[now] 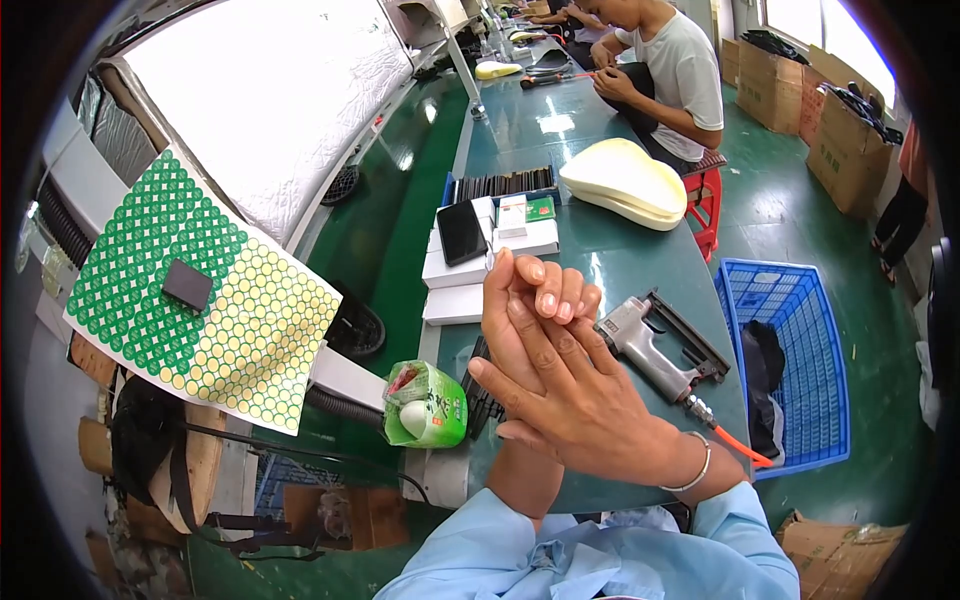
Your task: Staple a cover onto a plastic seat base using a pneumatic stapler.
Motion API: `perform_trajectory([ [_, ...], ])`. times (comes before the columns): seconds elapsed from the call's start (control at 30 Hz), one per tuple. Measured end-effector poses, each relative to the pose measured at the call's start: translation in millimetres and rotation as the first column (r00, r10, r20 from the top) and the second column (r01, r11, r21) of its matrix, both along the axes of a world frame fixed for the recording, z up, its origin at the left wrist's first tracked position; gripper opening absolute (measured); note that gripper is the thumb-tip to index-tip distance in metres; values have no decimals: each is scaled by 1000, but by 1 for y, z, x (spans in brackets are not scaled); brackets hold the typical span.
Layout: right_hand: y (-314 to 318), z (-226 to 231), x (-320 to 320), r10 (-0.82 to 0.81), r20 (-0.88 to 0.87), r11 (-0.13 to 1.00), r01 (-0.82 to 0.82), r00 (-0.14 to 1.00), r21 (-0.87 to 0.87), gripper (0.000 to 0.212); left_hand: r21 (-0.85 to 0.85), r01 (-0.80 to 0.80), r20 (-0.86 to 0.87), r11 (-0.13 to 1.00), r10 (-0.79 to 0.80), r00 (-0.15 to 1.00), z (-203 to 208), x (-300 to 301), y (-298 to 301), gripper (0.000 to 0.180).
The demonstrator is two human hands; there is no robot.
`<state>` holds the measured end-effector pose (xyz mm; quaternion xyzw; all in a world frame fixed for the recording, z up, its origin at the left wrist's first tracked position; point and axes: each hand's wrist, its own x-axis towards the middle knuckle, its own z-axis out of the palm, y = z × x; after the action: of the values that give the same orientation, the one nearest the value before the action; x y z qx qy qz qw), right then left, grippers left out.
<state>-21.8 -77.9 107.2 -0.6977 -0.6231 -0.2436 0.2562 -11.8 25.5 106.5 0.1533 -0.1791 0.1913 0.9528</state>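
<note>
In front of me, above the near part of the workbench, my two hands are together. My left hand (505,349) faces palm up with its fingers curled over at the top; whether anything lies inside them is hidden. Across its palm rests my right hand (590,405), back upward, fingers stretched out and apart, with a bracelet (697,465) at the wrist. Just right of the hands lies a silver pneumatic staple gun (645,345) with an orange air hose (742,448); neither hand grips it.
Beyond my hands are white boxes (470,306), a black phone (461,232) and a cream foam pad (625,180). A green packet (437,400) stands left, near a sheet of round stickers (255,330). A blue crate (815,370) is right; a seated co-worker (675,75) is farther back.
</note>
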Motion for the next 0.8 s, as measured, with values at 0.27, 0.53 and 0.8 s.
perform_trajectory([
  [0.27,-2,-1,3,-7,-4,1000,7,1000,-2,49,-8,15,-2,1000,-15,1000,-1,4,-1,41],
  [0.53,-6,2,6,41,-22,999,-41,999,-22,48,-5,19,-13,1000,-19,1000,-2,2,-1,41],
  [0.8,-8,6,6,59,-35,997,-60,998,-45,48,6,-9,-4,1000,9,1000,1,-1,-3,42],
])
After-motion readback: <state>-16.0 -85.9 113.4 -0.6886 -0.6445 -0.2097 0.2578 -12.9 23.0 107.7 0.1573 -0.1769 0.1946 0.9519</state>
